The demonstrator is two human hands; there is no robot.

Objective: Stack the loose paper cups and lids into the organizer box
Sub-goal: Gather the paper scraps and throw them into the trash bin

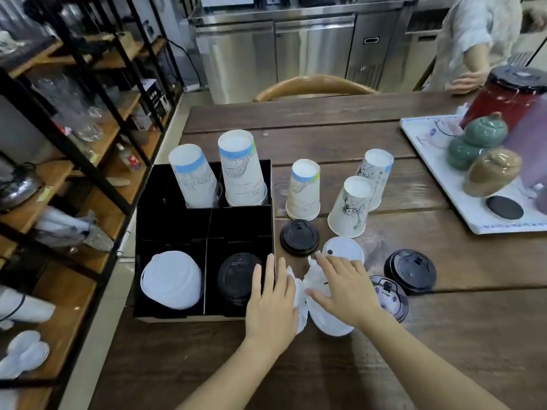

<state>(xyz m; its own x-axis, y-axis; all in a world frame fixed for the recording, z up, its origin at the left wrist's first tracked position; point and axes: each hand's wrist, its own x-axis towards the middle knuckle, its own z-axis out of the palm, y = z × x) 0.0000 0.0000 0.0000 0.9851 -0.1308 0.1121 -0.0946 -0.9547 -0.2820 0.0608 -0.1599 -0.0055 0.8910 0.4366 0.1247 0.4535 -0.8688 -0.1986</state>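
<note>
The black organizer box (pixel 204 229) stands at the table's left edge. Its far compartments hold two upside-down paper cup stacks (pixel 240 170); its near ones hold white lids (pixel 171 279) and black lids (pixel 235 276). Three loose cups (pixel 303 190) stand upside down to the right of the box. Black lids (pixel 299 237) (pixel 410 271) and a white lid (pixel 343 250) lie on the wood. My left hand (pixel 270 303) and my right hand (pixel 343 288) press together on a bunch of white lids (pixel 305 291) between them, beside the box's near right corner. A dark lid (pixel 390 297) lies partly under my right wrist.
A white tray (pixel 455 184) at the right carries ceramic jars, a red container and a black disc. Another person stands behind the table's far right corner. A wooden chair back (pixel 313 85) sits at the far side. Metal-and-wood shelves (pixel 88 149) with glassware run along the left.
</note>
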